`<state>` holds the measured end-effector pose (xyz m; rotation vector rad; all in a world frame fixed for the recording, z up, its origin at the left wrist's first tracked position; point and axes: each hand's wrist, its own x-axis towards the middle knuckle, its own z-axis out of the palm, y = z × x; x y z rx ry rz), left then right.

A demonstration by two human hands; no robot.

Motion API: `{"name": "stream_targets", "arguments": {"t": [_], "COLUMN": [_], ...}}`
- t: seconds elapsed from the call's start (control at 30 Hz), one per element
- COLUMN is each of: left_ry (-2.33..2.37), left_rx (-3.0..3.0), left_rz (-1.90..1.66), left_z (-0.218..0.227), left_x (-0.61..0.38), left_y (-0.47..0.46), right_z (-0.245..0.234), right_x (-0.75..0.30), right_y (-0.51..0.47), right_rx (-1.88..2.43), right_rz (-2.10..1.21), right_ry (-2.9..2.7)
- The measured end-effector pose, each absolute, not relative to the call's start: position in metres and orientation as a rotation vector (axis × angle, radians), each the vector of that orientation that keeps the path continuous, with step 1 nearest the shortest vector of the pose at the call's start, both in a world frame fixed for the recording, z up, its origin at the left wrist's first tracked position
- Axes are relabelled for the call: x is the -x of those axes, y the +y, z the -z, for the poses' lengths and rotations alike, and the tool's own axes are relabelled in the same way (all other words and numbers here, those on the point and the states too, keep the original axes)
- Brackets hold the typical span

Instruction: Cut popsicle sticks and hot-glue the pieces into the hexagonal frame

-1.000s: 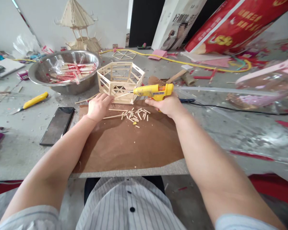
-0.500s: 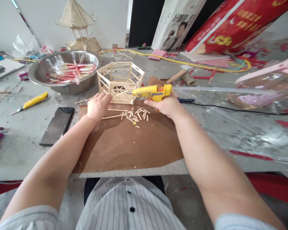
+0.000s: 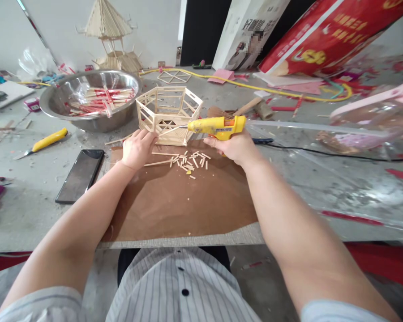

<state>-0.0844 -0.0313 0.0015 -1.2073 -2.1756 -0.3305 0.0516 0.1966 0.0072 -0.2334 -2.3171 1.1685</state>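
A hexagonal frame of thin wooden sticks (image 3: pixel 168 114) stands at the far edge of a brown mat (image 3: pixel 177 201). My right hand (image 3: pixel 233 145) is wrapped round a yellow glue gun (image 3: pixel 218 126), whose nozzle points left at the frame's near side. My left hand (image 3: pixel 137 147) rests curled against the frame's lower left corner, pinching a thin stick (image 3: pixel 169 130) that slants up toward the nozzle. Several short cut stick pieces (image 3: pixel 188 162) lie on the mat between my hands.
A steel bowl (image 3: pixel 90 100) of red-and-wood sticks sits at the back left, a stick pagoda model (image 3: pixel 109 36) behind it. A black phone (image 3: pixel 80 175) and a yellow knife (image 3: pixel 47 141) lie left of the mat. The glue gun's black cord (image 3: pixel 322 152) runs right; clear plastic and red scraps litter the right side.
The glue gun has shifted slightly to the right and up, drawing its nozzle back from the frame. My left hand stays at the frame's corner.
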Motion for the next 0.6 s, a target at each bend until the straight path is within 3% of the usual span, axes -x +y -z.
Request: {"name": "stream_targets", "arguments": {"t": [0.6], "left_ry": [-2.208], "left_rx": [1.194], "left_rz": [0.382], "left_z": [0.0003], "left_x": [0.0854], "left_y": [-0.0308], "right_z": [-0.0016], "right_x": [-0.0490], "right_y": [0.1992], "right_rx": [0.277], "right_rz": [-1.217], "right_ry": [-2.287]}}
